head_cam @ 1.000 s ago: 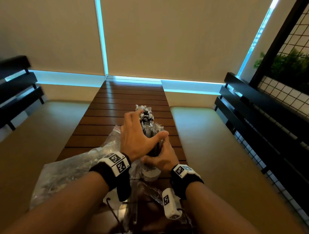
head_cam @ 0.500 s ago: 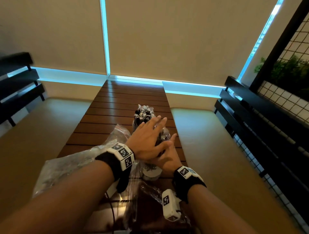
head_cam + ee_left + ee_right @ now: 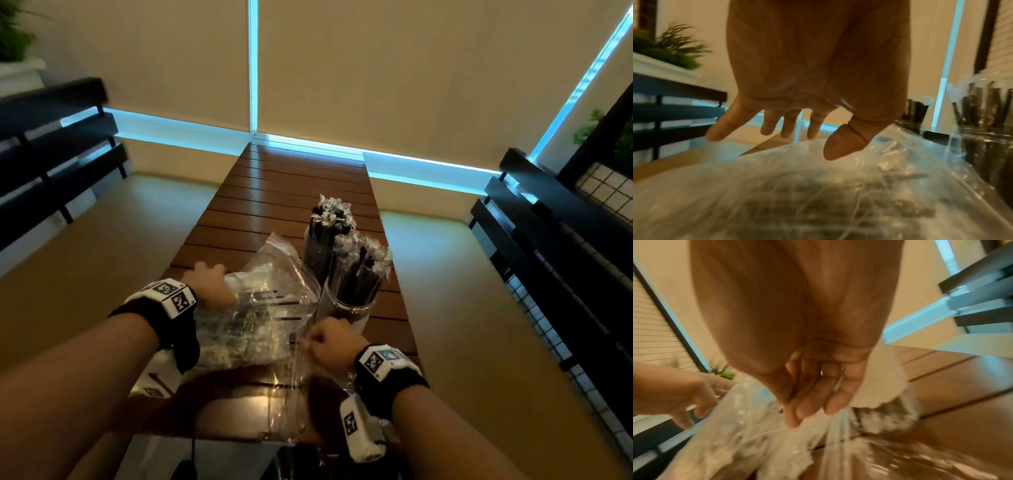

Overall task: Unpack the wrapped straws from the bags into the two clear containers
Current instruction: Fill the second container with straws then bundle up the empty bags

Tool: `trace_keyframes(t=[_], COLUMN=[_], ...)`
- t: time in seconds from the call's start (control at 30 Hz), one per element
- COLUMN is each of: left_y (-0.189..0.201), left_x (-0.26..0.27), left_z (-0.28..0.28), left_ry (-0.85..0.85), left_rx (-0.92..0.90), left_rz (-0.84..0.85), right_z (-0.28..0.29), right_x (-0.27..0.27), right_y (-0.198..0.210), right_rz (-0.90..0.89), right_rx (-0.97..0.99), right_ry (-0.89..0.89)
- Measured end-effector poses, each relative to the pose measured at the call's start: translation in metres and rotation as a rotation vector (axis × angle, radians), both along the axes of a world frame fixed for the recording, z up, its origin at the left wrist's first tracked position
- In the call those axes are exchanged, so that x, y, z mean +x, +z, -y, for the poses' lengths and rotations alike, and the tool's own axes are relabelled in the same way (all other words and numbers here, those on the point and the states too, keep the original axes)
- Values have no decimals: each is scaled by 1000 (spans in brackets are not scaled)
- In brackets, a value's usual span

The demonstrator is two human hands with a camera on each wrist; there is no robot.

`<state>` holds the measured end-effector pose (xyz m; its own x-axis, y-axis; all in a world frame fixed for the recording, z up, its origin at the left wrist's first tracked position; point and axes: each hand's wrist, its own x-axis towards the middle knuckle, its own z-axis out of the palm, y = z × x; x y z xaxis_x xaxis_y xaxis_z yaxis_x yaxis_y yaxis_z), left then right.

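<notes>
The left hand hovers with fingers spread and straight over the crinkled clear plastic bag of wrapped black straws, gripping nothing; the left wrist view shows the thumb just above the film, and contact cannot be confirmed. The right hand is curled, its fingertips pinching a gathered edge of clear plastic film at the near right of that bag. Whether this film belongs to the same bag or to a second, flatter one lying nearer the person is hard to tell.

Half a second ago both hands were together on the near clear round plastic container, settling a bundle into it. They have since left it and dropped back to the bag, the left going out to the left, the right pulling toward the body.

Just beyond the right hand, that container stands upright and holds a sheaf of black straws in clear wrappers. Touching it on the far side is the 2nd clear container, also packed with straws. Both stand on the slatted brown wooden table.

My reading: 1 load is done, both containers look well filled, and the hands are opening the bag for the next bundle; dark straws still show inside it.
</notes>
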<state>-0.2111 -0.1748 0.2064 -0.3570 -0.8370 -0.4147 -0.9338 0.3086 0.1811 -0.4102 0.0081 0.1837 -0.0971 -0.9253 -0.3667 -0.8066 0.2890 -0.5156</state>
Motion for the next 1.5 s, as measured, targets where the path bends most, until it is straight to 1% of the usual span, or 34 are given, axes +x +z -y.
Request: trace_keyframes(t=[0.07,0.1,0.13,0.17,0.23,0.37,0.47,0.67,0.73,0.8,0.83,0.87,0.9,0.93,0.97,1.0,1.1,1.13,1.17,1.23,1.27,1.37,1.4,1.43,1.47,1.5], left_y=[-11,-17,-23,-27,-32,-42,-45,-41,-42,-43,-44,-45,-45,-46,-45,-45,-44,-44,-44,-43,-43,-45,-46,-47,-48,-48], left_x=[13,18,22,26,31,43,52,63,66,68,69,69,69,68,68,68,69,69,69,68,67,66,66,66,66,65], left_z=[0,0,-1,-1,-6,-10,-9,-9,-10,-12,-12,-13,-13,-14,-14,-14,-13,-13,-13,-14,-14,-15,-15,-15,-15,-15], left_ry=[42,59,77,91,103,76,50,-9,-17,-26,-31,-33,-33,-34,-36,-33,-24,-26,-29,-33,-33,-30,-23,-15,-6,-1], left_rx=[38,39,33,26,47,130,130,96,97,101,100,101,102,99,95,95,109,106,100,94,91,76,70,66,65,66], left_rz=[6,1,-12,-38,-97,-168,-199,-293,-325,-333,-329,-326,-325,-324,-323,-327,-342,-342,-342,-338,-337,-344,-347,-348,-348,-347], right_z=[25,36,46,55,72,99,116,146,157,170,185,195,202,201,189,179,173,176,173,177,182,199,196,195,189,175], right_x=[21,29,36,39,42,46,54,82,84,81,68,56,51,54,66,76,91,90,96,94,90,68,69,62,63,70], right_y=[7,10,12,10,7,-4,-8,5,-7,-24,-51,-74,-86,-84,-61,-45,-28,-32,-26,-32,-39,-82,-74,-81,-67,-43], right_rz=[-48,-92,-143,-196,-295,-438,-484,-530,-561,-540,-526,-528,-508,-513,-484,-474,-437,-455,-436,-508,-521,-539,-562,-570,-555,-526], right_rx=[-231,-315,-370,-372,-335,-284,-188,29,94,174,197,216,209,225,213,197,234,243,285,321,358,343,312,246,215,195], right_ry=[7,12,10,-1,15,220,314,376,326,310,297,327,312,289,263,275,249,271,283,333,336,368,391,389,388,396])
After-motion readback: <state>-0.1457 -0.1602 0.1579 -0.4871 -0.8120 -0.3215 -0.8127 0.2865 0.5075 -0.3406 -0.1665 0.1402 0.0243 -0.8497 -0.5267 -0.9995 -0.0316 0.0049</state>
